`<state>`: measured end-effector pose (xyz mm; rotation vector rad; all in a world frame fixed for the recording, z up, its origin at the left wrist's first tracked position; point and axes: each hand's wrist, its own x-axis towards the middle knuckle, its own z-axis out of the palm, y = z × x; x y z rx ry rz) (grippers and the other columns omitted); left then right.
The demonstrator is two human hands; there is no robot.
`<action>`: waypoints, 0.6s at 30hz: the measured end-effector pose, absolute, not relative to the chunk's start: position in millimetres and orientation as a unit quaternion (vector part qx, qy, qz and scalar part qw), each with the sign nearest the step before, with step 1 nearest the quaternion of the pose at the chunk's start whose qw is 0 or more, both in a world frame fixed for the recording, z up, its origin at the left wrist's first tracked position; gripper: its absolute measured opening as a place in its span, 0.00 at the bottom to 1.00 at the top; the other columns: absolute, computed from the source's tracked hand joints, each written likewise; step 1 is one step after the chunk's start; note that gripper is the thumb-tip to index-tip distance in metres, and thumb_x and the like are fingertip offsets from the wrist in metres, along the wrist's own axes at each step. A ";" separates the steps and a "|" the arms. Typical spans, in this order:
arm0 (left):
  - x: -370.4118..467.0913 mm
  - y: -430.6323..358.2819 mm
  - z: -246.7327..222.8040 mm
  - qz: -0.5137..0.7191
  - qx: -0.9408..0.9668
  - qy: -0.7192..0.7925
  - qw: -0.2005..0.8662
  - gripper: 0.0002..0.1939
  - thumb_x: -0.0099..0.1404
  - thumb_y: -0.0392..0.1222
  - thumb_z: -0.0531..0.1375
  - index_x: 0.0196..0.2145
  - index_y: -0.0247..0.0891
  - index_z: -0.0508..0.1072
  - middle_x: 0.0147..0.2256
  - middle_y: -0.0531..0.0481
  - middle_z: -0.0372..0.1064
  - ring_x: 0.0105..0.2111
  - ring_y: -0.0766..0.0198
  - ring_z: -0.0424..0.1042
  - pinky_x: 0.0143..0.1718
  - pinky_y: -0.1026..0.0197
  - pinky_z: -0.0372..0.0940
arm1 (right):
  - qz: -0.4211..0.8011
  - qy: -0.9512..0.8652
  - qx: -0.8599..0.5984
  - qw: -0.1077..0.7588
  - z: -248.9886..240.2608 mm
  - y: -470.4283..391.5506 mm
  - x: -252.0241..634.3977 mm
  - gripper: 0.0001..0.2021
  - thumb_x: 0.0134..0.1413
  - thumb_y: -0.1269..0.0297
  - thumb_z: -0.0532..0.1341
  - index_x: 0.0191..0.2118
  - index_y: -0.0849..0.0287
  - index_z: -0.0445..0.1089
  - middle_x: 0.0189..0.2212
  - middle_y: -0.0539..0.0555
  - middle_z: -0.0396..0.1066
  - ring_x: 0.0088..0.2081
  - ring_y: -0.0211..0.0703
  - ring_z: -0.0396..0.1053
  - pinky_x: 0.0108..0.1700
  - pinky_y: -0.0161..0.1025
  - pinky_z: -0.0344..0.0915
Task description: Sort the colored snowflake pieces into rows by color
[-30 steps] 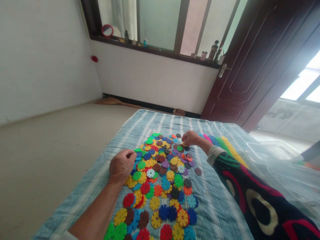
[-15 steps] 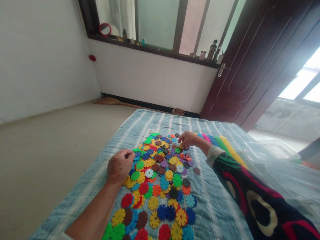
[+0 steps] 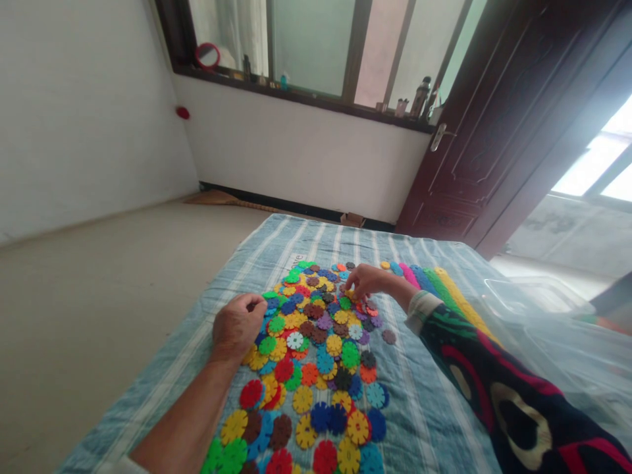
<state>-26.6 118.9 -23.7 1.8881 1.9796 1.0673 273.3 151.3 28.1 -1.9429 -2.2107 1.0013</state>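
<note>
Many flat, notched plastic snowflake discs (image 3: 303, 399) in several colours lie spread and overlapping on a blue-and-white striped cloth (image 3: 419, 395). My left hand (image 3: 238, 329) rests as a loose fist at the left edge of the spread, beside green and blue discs. Its fingertips are turned away, so whatever it holds, if anything, is hidden. My right hand (image 3: 366, 281) reaches into the far right part of the spread, fingers bent downward and closed. At its fingertips is a yellow snowflake disc (image 3: 351, 294), partly covered by the fingers.
Right of the discs lie long rows of joined discs, including a yellow row (image 3: 457, 296). Clear plastic containers (image 3: 538, 299) stand at the right edge. Beyond the cloth are a white wall, a window sill (image 3: 316, 99) with small items, and a dark red door (image 3: 474, 131).
My right hand has shifted slightly left over the discs, with the yellow disc at its fingertips, uncovering a yellow disc end behind the wrist. My left hand has stayed in place.
</note>
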 end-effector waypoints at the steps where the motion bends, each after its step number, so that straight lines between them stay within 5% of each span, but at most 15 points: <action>1: -26.6 118.9 -23.7 0.361 0.639 0.671 0.103 0.13 0.54 0.47 0.53 0.27 0.40 0.75 0.31 0.50 0.76 0.32 0.59 0.73 0.34 0.63 0.63 | 0.311 -0.715 -0.626 0.012 27.7 151.5 271.6 0.17 0.42 0.78 0.64 0.41 0.61 0.75 0.14 0.44 0.68 0.20 0.34 0.69 0.23 0.26 0.63; 12: -26.3 118.3 -22.2 0.363 0.646 0.664 0.097 0.13 0.54 0.47 0.53 0.26 0.41 0.75 0.31 0.49 0.77 0.32 0.59 0.74 0.33 0.63 0.64 | 0.178 -0.740 -0.647 -0.040 27.8 154.4 263.9 0.18 0.39 0.72 0.69 0.42 0.56 0.76 0.16 0.45 0.70 0.24 0.37 0.72 0.29 0.28 0.64; 18: -25.5 118.0 -20.8 0.361 0.647 0.665 0.094 0.13 0.54 0.46 0.53 0.26 0.41 0.75 0.31 0.49 0.77 0.32 0.59 0.74 0.34 0.63 0.64 | 0.105 -0.764 -0.635 -0.032 24.3 159.6 266.8 0.19 0.34 0.68 0.72 0.38 0.55 0.78 0.35 0.53 0.76 0.38 0.45 0.73 0.33 0.30 0.63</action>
